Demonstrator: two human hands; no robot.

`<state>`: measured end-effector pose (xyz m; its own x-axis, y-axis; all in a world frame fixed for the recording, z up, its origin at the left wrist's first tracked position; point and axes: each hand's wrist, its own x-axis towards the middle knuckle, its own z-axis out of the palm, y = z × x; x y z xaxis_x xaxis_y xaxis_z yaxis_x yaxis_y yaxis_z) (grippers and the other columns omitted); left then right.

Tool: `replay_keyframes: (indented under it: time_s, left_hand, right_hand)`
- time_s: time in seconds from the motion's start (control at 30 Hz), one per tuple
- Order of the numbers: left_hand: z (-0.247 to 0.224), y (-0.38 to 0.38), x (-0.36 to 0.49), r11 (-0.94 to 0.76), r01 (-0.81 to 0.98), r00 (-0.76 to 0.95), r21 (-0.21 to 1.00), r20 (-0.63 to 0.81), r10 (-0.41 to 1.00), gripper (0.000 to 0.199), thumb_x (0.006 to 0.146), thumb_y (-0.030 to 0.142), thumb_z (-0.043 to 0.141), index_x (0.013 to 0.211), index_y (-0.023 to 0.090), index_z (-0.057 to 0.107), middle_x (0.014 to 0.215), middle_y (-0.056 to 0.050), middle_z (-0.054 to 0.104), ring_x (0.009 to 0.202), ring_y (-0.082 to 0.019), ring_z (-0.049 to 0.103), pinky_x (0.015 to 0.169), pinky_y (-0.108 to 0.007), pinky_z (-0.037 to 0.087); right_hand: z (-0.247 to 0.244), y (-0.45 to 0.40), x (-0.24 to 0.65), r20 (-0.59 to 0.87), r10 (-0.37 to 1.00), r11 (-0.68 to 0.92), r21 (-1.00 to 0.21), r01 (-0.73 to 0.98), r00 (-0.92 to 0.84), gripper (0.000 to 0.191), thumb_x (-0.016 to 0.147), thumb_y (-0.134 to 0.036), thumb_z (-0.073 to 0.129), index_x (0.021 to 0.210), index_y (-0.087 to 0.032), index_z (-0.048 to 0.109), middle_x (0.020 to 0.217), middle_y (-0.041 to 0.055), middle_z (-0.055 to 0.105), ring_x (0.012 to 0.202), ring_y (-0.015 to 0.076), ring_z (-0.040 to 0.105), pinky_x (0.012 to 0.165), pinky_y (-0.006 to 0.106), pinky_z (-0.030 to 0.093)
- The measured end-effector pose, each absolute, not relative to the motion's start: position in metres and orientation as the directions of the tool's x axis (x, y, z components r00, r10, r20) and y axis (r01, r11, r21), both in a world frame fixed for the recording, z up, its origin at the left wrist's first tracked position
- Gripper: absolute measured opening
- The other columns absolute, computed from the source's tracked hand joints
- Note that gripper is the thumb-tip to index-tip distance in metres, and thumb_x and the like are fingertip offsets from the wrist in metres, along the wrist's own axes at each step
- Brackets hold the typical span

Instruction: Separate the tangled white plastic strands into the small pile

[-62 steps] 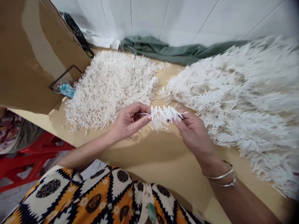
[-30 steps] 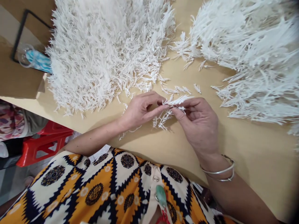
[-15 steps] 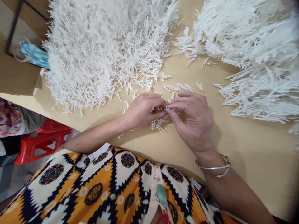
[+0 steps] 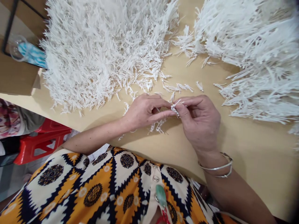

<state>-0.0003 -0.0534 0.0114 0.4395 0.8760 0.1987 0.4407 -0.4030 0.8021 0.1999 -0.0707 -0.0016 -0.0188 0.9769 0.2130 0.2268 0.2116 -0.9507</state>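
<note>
Near the front of the pale yellow table (image 4: 233, 143), my two hands meet at a small white stringy piece (image 4: 175, 109). My left hand (image 4: 146, 110) pinches one side of it between thumb and fingertips. From the right, my right hand (image 4: 201, 119), with a silver bangle on its wrist, pinches the other side. More loose white strands (image 4: 158, 126) lie on the table under and behind my hands. Just beyond them spreads a large heap of similar white pieces (image 4: 102, 53).
Another white heap (image 4: 261, 62) covers the table's far right, with a few stray pieces (image 4: 178, 87) between the heaps. At the left edge stand a cardboard box (image 4: 17, 76) and a clear cup (image 4: 17, 48) beside a blue patterned item (image 4: 32, 54). A red stool (image 4: 42, 144) stands below.
My right hand has moved slightly right and its fingers have curled in more. My left fingertips have shifted right, and the white piece now shows more plainly between both hands.
</note>
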Motion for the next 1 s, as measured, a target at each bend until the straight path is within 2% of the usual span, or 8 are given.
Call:
replay_keyframes:
  time_s: [0.17, 0.3, 0.43, 0.57, 0.67, 0.73, 0.87, 1.0]
  left_hand:
    - [0.014, -0.056, 0.002, -0.37, 0.454, 0.418, 0.811, 0.174, 0.892, 0.034, 0.101, 0.053, 0.068, 0.099, 0.022, 0.081, 0.072, 0.003, 0.073, 0.062, -0.009, 0.06, 0.074, -0.031, 0.042]
    - [0.016, -0.058, 0.002, -0.342, 0.491, 0.441, 0.801, 0.11, 0.891, 0.037, 0.104, 0.054, 0.063, 0.091, 0.022, 0.076, 0.067, 0.006, 0.068, 0.062, -0.01, 0.057, 0.082, -0.035, 0.038]
    - [0.018, -0.06, 0.001, -0.387, 0.457, 0.571, 0.801, 0.069, 0.818, 0.031, 0.105, 0.046, 0.063, 0.088, 0.022, 0.072, 0.069, 0.007, 0.067, 0.064, -0.009, 0.054, 0.095, -0.037, 0.036]
    - [0.019, -0.062, 0.001, -0.4, 0.414, 0.579, 0.818, 0.103, 0.809, 0.028, 0.106, 0.041, 0.061, 0.087, 0.02, 0.066, 0.072, 0.007, 0.066, 0.064, -0.009, 0.052, 0.096, -0.035, 0.037]
    - [0.019, -0.06, 0.002, -0.349, 0.407, 0.487, 0.844, 0.123, 0.865, 0.031, 0.106, 0.043, 0.06, 0.085, 0.02, 0.062, 0.073, 0.007, 0.066, 0.064, -0.01, 0.053, 0.091, -0.033, 0.04]
    - [0.018, -0.058, 0.002, -0.332, 0.421, 0.45, 0.844, 0.123, 0.884, 0.03, 0.105, 0.043, 0.061, 0.084, 0.021, 0.061, 0.071, 0.007, 0.064, 0.062, -0.01, 0.052, 0.092, -0.033, 0.041]
    - [0.013, -0.056, 0.002, -0.364, 0.446, 0.436, 0.818, 0.156, 0.886, 0.026, 0.104, 0.042, 0.062, 0.088, 0.022, 0.062, 0.07, 0.007, 0.063, 0.062, -0.01, 0.053, 0.091, -0.033, 0.042]
    - [0.008, -0.056, 0.002, -0.396, 0.48, 0.456, 0.783, 0.162, 0.875, 0.027, 0.106, 0.045, 0.059, 0.092, 0.022, 0.063, 0.072, 0.006, 0.064, 0.065, -0.011, 0.055, 0.089, -0.033, 0.041]
  right_hand:
    - [0.001, -0.068, 0.2, 0.338, 0.938, 0.344, -0.89, 0.299, -0.075, 0.008, 0.093, -0.025, 0.079, 0.094, -0.028, 0.072, 0.104, 0.0037, 0.073, 0.103, 0.0224, 0.072, 0.096, 0.046, 0.06]
    - [0.001, -0.07, 0.197, 0.313, 0.946, 0.326, -0.912, 0.249, -0.088, 0.008, 0.095, -0.021, 0.076, 0.095, -0.027, 0.07, 0.102, 0.0031, 0.073, 0.099, 0.0203, 0.073, 0.087, 0.041, 0.061]
    - [-0.005, -0.06, 0.204, 0.317, 0.945, 0.285, -0.917, 0.279, 0.077, 0.007, 0.099, -0.025, 0.072, 0.096, -0.026, 0.065, 0.094, 0.0019, 0.074, 0.087, 0.0183, 0.075, 0.079, 0.037, 0.06]
    - [-0.014, -0.047, 0.222, 0.358, 0.918, 0.297, -0.906, 0.302, 0.172, 0.011, 0.095, -0.025, 0.076, 0.103, -0.025, 0.069, 0.1, 0.0051, 0.076, 0.094, 0.0207, 0.076, 0.088, 0.041, 0.06]
    - [-0.01, -0.047, 0.228, 0.372, 0.925, 0.307, -0.852, 0.423, 0.078, 0.039, 0.091, -0.027, 0.078, 0.13, -0.027, 0.071, 0.129, 0.0107, 0.071, 0.115, 0.0262, 0.07, 0.093, 0.046, 0.058]
    - [0.0, -0.051, 0.225, 0.376, 0.926, 0.352, -0.815, 0.46, -0.041, 0.039, 0.094, -0.03, 0.075, 0.134, -0.029, 0.071, 0.135, 0.0102, 0.07, 0.122, 0.0282, 0.067, 0.099, 0.05, 0.057]
    - [0.014, -0.057, 0.218, 0.313, 0.9, 0.421, -0.806, 0.417, -0.303, 0.021, 0.095, -0.034, 0.078, 0.116, -0.031, 0.077, 0.118, 0.0062, 0.078, 0.117, 0.0276, 0.071, 0.11, 0.053, 0.054]
    - [0.011, -0.061, 0.216, 0.193, 0.93, 0.296, -0.898, 0.326, -0.313, 0.013, 0.095, -0.028, 0.078, 0.108, -0.029, 0.075, 0.103, 0.0027, 0.077, 0.1, 0.0226, 0.073, 0.095, 0.043, 0.059]
